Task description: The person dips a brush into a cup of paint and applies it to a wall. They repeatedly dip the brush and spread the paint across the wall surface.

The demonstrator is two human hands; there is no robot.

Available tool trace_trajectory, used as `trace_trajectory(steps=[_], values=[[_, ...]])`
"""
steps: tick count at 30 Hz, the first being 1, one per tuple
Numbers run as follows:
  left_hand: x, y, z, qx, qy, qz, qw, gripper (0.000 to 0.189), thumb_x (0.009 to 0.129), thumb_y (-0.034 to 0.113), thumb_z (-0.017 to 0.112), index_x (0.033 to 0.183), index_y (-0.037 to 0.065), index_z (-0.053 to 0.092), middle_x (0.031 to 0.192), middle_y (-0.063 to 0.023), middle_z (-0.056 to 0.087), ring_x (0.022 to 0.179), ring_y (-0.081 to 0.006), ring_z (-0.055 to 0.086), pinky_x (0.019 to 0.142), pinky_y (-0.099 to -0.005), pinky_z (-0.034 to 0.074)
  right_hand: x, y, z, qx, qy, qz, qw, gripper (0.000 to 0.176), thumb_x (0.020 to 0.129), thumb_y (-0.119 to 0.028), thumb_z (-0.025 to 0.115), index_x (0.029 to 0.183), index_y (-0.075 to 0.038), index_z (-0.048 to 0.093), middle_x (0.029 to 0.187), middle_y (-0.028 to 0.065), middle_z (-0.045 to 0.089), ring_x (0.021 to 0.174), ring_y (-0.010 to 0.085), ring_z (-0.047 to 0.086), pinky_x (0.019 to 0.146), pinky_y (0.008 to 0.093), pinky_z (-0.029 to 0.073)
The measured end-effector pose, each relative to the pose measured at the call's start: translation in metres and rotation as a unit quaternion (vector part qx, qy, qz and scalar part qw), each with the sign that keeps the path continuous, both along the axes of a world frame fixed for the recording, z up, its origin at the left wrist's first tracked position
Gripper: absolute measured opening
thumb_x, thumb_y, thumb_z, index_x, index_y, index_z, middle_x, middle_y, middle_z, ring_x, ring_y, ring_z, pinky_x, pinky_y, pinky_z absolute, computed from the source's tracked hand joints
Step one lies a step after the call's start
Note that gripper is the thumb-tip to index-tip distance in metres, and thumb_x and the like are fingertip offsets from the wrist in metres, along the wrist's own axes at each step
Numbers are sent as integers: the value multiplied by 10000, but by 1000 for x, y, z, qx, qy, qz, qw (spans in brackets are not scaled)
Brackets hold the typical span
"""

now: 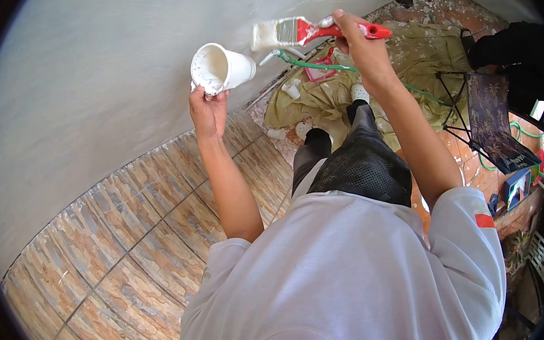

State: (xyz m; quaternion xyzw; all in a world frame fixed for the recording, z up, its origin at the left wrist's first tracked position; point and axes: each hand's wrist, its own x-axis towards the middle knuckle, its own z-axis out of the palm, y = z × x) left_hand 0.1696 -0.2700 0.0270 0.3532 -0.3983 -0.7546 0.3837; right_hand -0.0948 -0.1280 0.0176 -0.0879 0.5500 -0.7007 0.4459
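Note:
My left hand (209, 111) is closed around the lower side of a white cup (238, 68), tilted so its mouth faces left. White paint coats the cup's inside. In my right hand (358, 46) is a paintbrush (308, 32) with a red handle, gripped near the middle of the handle. Its bristles, covered in white paint, point left, above and to the right of the cup. Both brush and cup are in front of the pale wall (114, 62), and the bristles appear apart from the cup.
Below the wall are stone-patterned tiles (132, 236). A paint-spattered greenish cloth (435, 48) covers the floor ahead, with a green hose (318, 64), a pink dustpan-like item (321, 68) and a small white cup (291, 90) on it. A folding chair (490, 117) stands at right.

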Motion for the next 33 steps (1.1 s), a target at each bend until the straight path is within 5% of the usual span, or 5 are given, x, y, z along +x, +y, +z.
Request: trace_trajectory(steps=[9,17,19,24,33], values=[[-7,3,24,10,-121,-40,992,212,846,224,479,942,38,510,731,-18,524,650,-131,484,639,-309,426,-4,-10,11,-35,64,110,991,289,877,-320,563,841,-41,631,690,-44,519,620,43,391,555,219,305],[-3,-3,10,34,20,6,999,227,831,240,507,936,42,538,722,-16,546,617,-116,476,636,-289,415,-7,-10,0,-73,-11,19,997,313,860,-350,576,826,-44,636,639,-58,448,603,30,367,547,222,309],[-8,2,13,31,17,3,999,230,831,241,506,943,42,535,720,-13,544,615,-114,473,639,-289,413,1,-6,-3,20,67,-10,997,307,874,-339,554,800,-52,635,618,-62,417,597,31,360,526,227,297],[-8,6,12,28,-8,-25,999,255,830,253,499,970,41,527,743,-19,552,611,-114,469,632,-288,410,11,6,16,24,88,57,994,312,881,-339,545,793,-54,636,639,-55,468,615,31,393,539,210,322],[11,0,10,46,-43,-92,994,457,808,276,501,1166,-6,465,1023,-86,578,881,-194,582,784,-354,472,-7,0,23,-49,61,24,997,309,883,-326,550,814,-36,630,703,-46,521,653,40,435,612,212,389]])
